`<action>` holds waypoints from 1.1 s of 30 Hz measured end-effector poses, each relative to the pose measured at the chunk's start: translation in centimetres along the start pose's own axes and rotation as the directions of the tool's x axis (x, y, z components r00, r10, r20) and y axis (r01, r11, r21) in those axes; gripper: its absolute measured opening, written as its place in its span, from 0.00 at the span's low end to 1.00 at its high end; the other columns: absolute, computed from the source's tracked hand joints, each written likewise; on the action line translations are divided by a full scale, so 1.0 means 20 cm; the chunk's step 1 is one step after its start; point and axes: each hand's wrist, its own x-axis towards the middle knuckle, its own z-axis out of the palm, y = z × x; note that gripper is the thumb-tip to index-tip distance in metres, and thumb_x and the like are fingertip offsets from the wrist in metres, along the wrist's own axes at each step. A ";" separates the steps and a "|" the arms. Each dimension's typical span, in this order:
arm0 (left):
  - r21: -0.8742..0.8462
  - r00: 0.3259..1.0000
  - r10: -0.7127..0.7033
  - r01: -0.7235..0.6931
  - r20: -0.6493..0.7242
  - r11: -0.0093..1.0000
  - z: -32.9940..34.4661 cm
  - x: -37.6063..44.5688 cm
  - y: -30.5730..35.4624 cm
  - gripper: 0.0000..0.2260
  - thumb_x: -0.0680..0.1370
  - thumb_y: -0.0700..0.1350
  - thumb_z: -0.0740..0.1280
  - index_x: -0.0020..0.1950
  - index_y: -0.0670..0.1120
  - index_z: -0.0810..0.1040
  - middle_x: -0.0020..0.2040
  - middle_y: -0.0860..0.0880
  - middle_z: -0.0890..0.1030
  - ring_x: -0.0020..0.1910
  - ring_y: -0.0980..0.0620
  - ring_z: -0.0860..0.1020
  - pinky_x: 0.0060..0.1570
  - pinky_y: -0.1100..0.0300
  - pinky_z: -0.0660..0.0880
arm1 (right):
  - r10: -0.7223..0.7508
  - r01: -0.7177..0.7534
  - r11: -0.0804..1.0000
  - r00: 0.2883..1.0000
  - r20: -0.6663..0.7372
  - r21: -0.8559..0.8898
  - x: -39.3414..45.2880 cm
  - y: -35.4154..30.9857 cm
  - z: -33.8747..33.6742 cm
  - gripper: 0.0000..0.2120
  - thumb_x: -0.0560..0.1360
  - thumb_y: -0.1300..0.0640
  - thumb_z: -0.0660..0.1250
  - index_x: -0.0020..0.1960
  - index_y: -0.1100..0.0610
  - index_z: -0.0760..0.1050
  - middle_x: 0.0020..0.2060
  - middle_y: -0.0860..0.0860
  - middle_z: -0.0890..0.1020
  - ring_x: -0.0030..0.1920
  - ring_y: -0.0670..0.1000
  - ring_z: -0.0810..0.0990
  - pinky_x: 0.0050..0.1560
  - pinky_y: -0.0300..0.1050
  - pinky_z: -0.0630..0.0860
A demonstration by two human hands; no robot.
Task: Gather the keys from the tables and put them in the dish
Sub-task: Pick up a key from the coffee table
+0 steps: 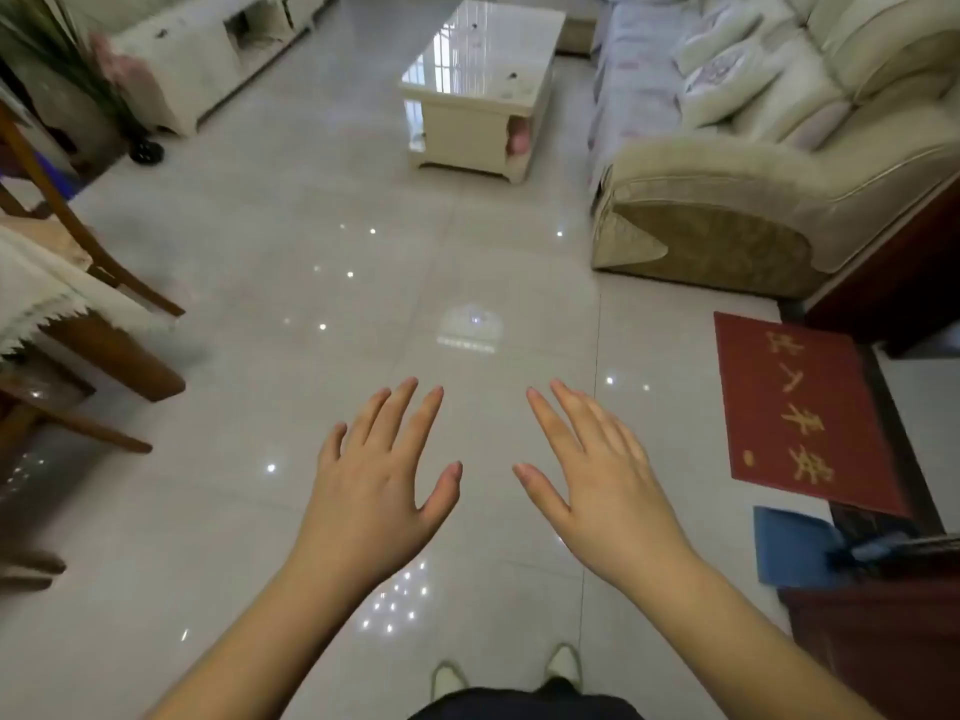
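Note:
My left hand (382, 475) and my right hand (597, 475) are stretched out side by side over the tiled floor, palms down, fingers spread, holding nothing. Far ahead stands a cream coffee table (467, 132) with a glossy top. Two small dark things lie on that top, one near its right edge (513, 74) and one farther back (474, 26); they are too small to identify as keys. I see no dish.
A cream sofa (779, 163) runs along the right. A wooden table with a lace cloth (47, 298) and chairs stand at the left. A red doormat (802, 418) and a blue mat (789, 548) lie at the right. A white TV cabinet (197, 59) sits far left.

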 end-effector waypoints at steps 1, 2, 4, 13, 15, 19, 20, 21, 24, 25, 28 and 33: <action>-0.026 0.999 -0.010 0.011 0.030 1.000 0.01 0.00 -0.01 0.31 0.76 0.62 0.53 0.77 0.51 0.60 0.77 0.48 0.64 0.75 0.45 0.62 0.66 0.39 0.66 | 0.024 -0.025 1.000 1.000 0.012 0.019 0.00 -0.01 0.01 0.32 0.77 0.32 0.41 0.78 0.42 0.40 0.79 0.46 0.49 0.78 0.48 0.47 0.74 0.45 0.41; -0.036 1.000 -0.006 0.007 0.016 0.999 0.01 0.01 -0.02 0.31 0.76 0.62 0.53 0.77 0.51 0.61 0.77 0.48 0.64 0.75 0.45 0.63 0.66 0.39 0.66 | 0.029 -0.029 0.999 1.000 0.008 0.015 0.00 0.00 0.02 0.33 0.77 0.32 0.40 0.78 0.42 0.40 0.79 0.46 0.49 0.78 0.48 0.47 0.73 0.44 0.40; -0.017 1.000 0.013 -0.013 0.012 1.000 0.06 0.03 -0.06 0.31 0.76 0.61 0.53 0.77 0.51 0.61 0.77 0.48 0.64 0.75 0.45 0.63 0.65 0.39 0.66 | 0.031 -0.031 1.000 0.999 0.027 -0.007 0.01 0.01 0.05 0.33 0.76 0.32 0.40 0.78 0.42 0.39 0.79 0.46 0.49 0.78 0.48 0.47 0.73 0.44 0.40; -0.033 0.997 0.066 -0.067 -0.035 0.997 0.16 0.48 -0.02 0.28 0.76 0.56 0.57 0.75 0.47 0.65 0.75 0.45 0.68 0.73 0.43 0.66 0.64 0.38 0.67 | 0.100 -0.097 0.993 0.994 -0.049 0.065 0.40 0.26 -0.02 0.33 0.77 0.34 0.44 0.78 0.45 0.45 0.79 0.48 0.53 0.78 0.50 0.50 0.73 0.46 0.45; -0.014 0.997 0.067 -0.068 -0.039 0.998 0.19 0.64 -0.01 0.28 0.77 0.56 0.57 0.75 0.47 0.65 0.75 0.45 0.68 0.73 0.43 0.66 0.64 0.38 0.67 | 0.082 -0.080 0.995 0.996 -0.039 0.052 0.55 0.35 -0.02 0.34 0.77 0.33 0.43 0.78 0.45 0.45 0.79 0.49 0.53 0.78 0.50 0.50 0.74 0.47 0.45; 0.039 0.997 0.070 -0.071 0.034 0.997 0.23 1.00 0.02 0.29 0.77 0.59 0.54 0.77 0.49 0.61 0.76 0.46 0.65 0.75 0.44 0.63 0.67 0.41 0.64 | 0.042 -0.041 0.998 0.999 -0.023 0.042 0.86 0.56 -0.06 0.33 0.78 0.34 0.44 0.79 0.46 0.47 0.79 0.50 0.54 0.78 0.52 0.51 0.74 0.48 0.46; 0.041 0.996 0.073 -0.075 0.057 0.996 0.24 1.09 0.04 0.30 0.77 0.60 0.53 0.78 0.51 0.59 0.77 0.47 0.63 0.75 0.45 0.61 0.68 0.42 0.63 | 0.036 -0.035 0.998 0.999 -0.013 0.047 0.93 0.62 -0.08 0.33 0.78 0.34 0.44 0.79 0.46 0.47 0.79 0.50 0.54 0.78 0.52 0.51 0.74 0.48 0.46; 0.040 0.994 0.075 -0.078 0.079 0.996 0.24 1.18 0.06 0.30 0.77 0.60 0.53 0.78 0.52 0.57 0.78 0.49 0.62 0.76 0.46 0.60 0.69 0.42 0.62 | 0.027 -0.027 0.998 1.000 -0.003 0.056 1.00 0.67 -0.11 0.33 0.78 0.34 0.44 0.79 0.46 0.47 0.79 0.50 0.54 0.78 0.52 0.50 0.75 0.49 0.47; 0.021 0.990 0.082 -0.084 0.113 0.996 0.24 1.41 0.12 0.31 0.77 0.62 0.51 0.79 0.54 0.53 0.78 0.51 0.60 0.77 0.49 0.58 0.71 0.47 0.60 | 0.007 -0.009 0.997 1.000 0.020 0.070 1.18 0.80 -0.16 0.33 0.78 0.33 0.43 0.79 0.45 0.45 0.79 0.49 0.53 0.78 0.51 0.50 0.75 0.49 0.47; 0.016 0.988 0.096 -0.099 0.118 0.995 0.24 1.49 0.13 0.31 0.77 0.63 0.50 0.79 0.54 0.53 0.78 0.51 0.60 0.76 0.49 0.58 0.70 0.48 0.60 | 0.001 -0.003 0.997 1.000 0.026 0.071 1.24 0.85 -0.18 0.33 0.77 0.33 0.42 0.78 0.45 0.44 0.79 0.48 0.53 0.78 0.51 0.49 0.75 0.49 0.47; 0.024 0.989 0.103 -0.106 0.102 0.994 0.22 1.73 0.13 0.31 0.77 0.62 0.51 0.78 0.54 0.55 0.77 0.51 0.62 0.76 0.49 0.60 0.69 0.48 0.61 | -0.001 -0.002 0.996 0.999 0.038 0.089 1.41 0.95 -0.20 0.33 0.77 0.32 0.41 0.78 0.44 0.43 0.79 0.47 0.52 0.78 0.50 0.48 0.75 0.48 0.46; 0.016 0.997 0.065 -0.066 0.051 0.998 0.23 2.12 0.10 0.30 0.78 0.58 0.58 0.78 0.52 0.56 0.77 0.50 0.62 0.76 0.48 0.60 0.69 0.47 0.62 | 0.021 -0.021 0.997 1.000 0.002 0.071 1.76 1.03 -0.22 0.33 0.77 0.32 0.42 0.79 0.46 0.47 0.79 0.49 0.55 0.78 0.52 0.52 0.74 0.49 0.48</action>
